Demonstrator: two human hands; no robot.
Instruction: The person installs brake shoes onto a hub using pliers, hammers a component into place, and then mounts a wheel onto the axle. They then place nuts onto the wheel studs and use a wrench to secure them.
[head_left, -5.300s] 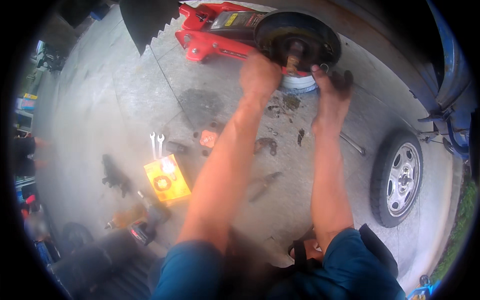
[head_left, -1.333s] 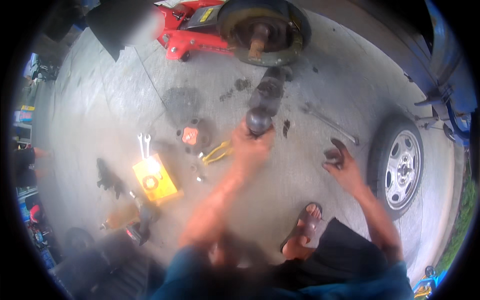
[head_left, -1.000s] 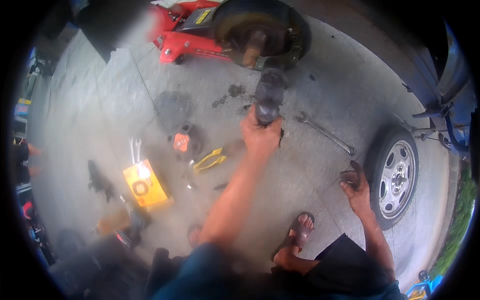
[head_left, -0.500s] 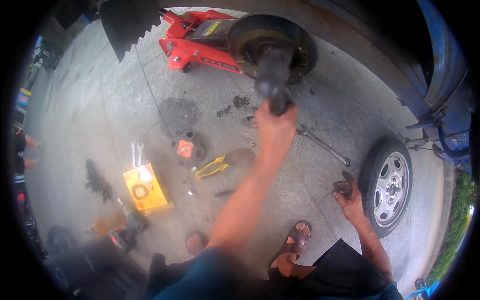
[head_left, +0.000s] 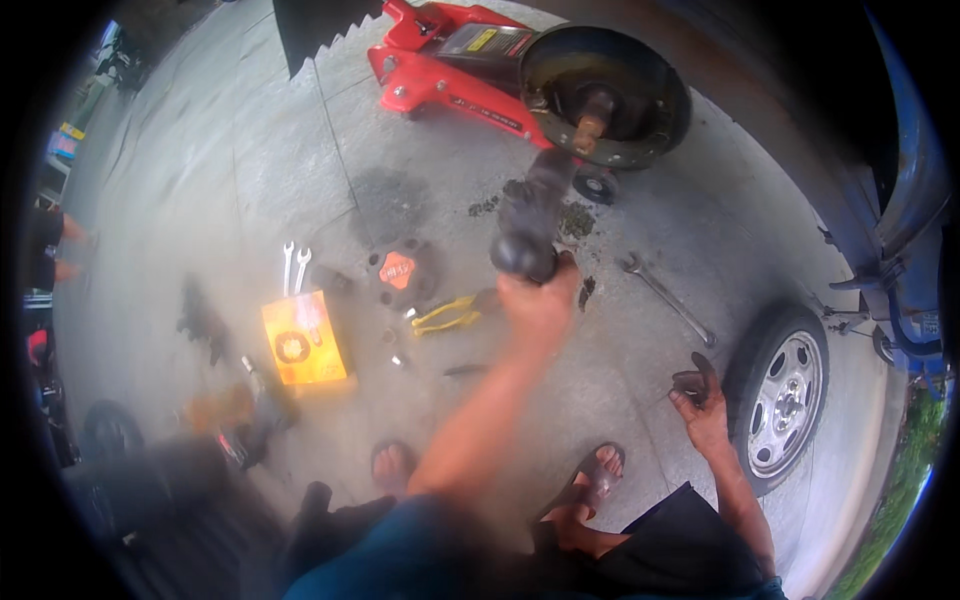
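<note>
Left hand (head_left: 538,305) clenched around lower end of a dark, greasy hub part (head_left: 530,225). Its long axis runs up and slightly right, upper end aimed at the spindle (head_left: 592,118) of the brake backing plate (head_left: 655,95), just short of it. Right hand (head_left: 700,405) hangs low near the removed wheel (head_left: 782,400), fingers curled on a small dark piece; kind unclear. Versus half a second ago: part held slightly farther below the spindle. Surface: stained concrete floor (head_left: 220,170), outdoors; red floor jack (head_left: 440,65), long wrench (head_left: 665,295), yellow pliers (head_left: 445,315), yellow box (head_left: 300,338).
</note>
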